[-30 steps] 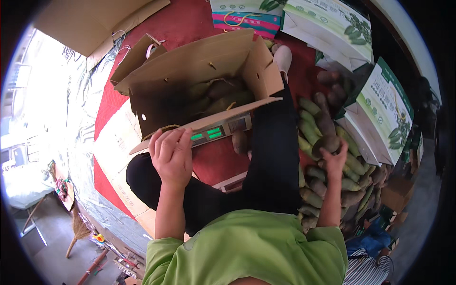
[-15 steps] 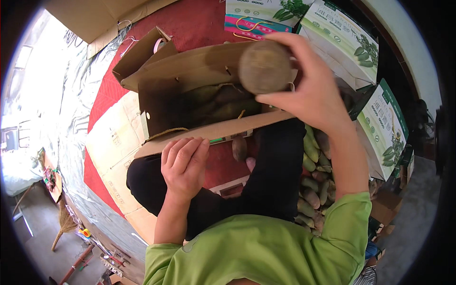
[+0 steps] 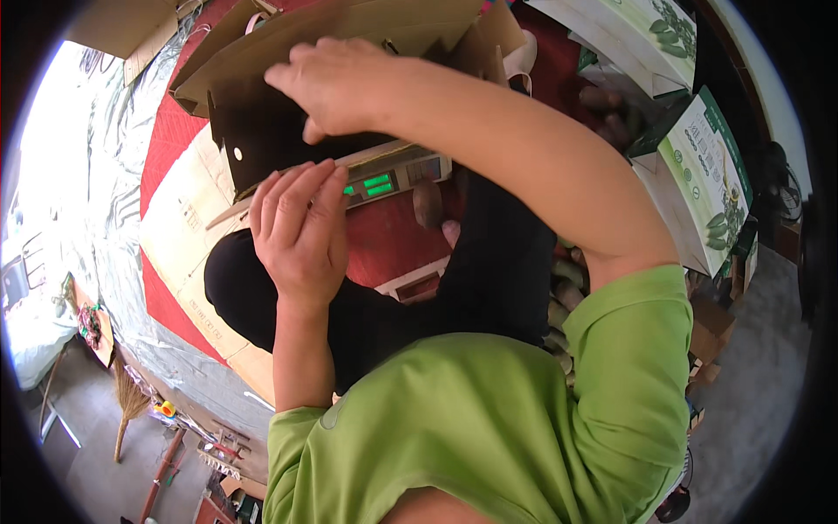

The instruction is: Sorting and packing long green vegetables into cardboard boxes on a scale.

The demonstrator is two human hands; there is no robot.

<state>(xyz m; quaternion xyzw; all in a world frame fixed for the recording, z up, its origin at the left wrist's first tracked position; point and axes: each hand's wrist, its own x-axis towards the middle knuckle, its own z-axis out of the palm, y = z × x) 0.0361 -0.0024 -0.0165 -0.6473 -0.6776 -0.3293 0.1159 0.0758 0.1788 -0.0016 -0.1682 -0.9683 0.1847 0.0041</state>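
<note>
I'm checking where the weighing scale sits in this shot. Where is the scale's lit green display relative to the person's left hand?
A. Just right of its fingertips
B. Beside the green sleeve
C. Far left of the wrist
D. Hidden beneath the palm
A: the lit green display glows just to the right of the left hand's fingertips, under the open brown cardboard box.

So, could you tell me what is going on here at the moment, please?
A person in a green shirt sits on the floor over an open cardboard box that rests on a scale with a green lit display. The left hand lies on the box's near edge, and the right hand reaches down into the box; whether it holds anything cannot be seen. Green produce lies piled beside the right leg.
</note>
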